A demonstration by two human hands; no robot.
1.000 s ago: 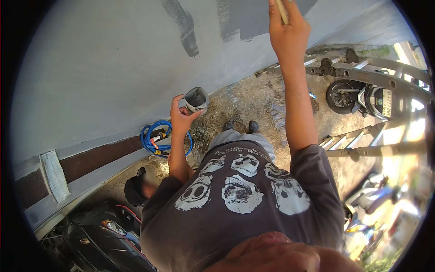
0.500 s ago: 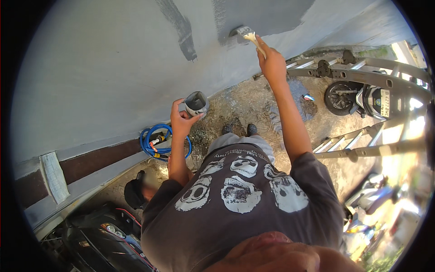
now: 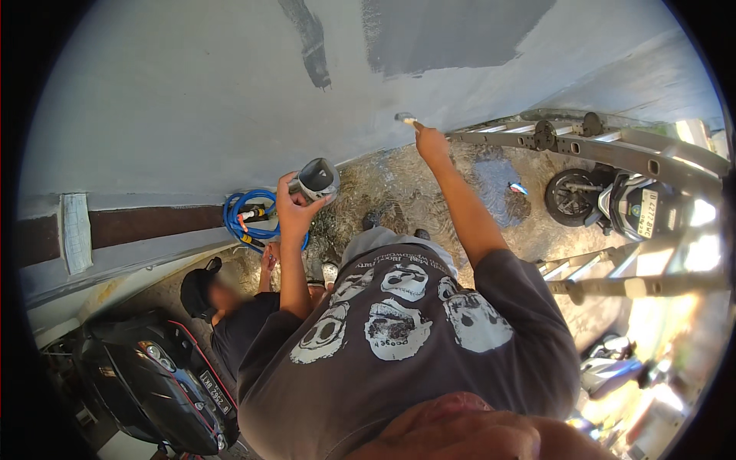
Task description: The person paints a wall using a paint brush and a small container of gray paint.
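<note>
My left hand [image 3: 296, 213] is closed around a small paint container [image 3: 318, 181], grey inside and smeared on the outside, tilted in front of the wall. In my right hand [image 3: 432, 146] is a paintbrush [image 3: 406, 119] with dark grey bristles and a pale handle, pointing left. The brush is beneath the painted area; whether its bristles touch the wall I cannot tell. On the light grey wall [image 3: 192, 115] are a broad darker grey patch [image 3: 445, 34] and, left of it, a narrow darker streak [image 3: 308, 46].
An aluminium ladder [image 3: 613, 146] spans the right side, with a motorcycle [image 3: 586, 195] beyond its rails. A coiled blue hose [image 3: 232, 215] lies by the wall. At lower left are another person in a black cap [image 3: 201, 287] and a black motorbike [image 3: 142, 387].
The brush has left the dark patch and moved down with my right hand. My left hand has shifted slightly down-left, tilting the container. The other person has come further into view.
</note>
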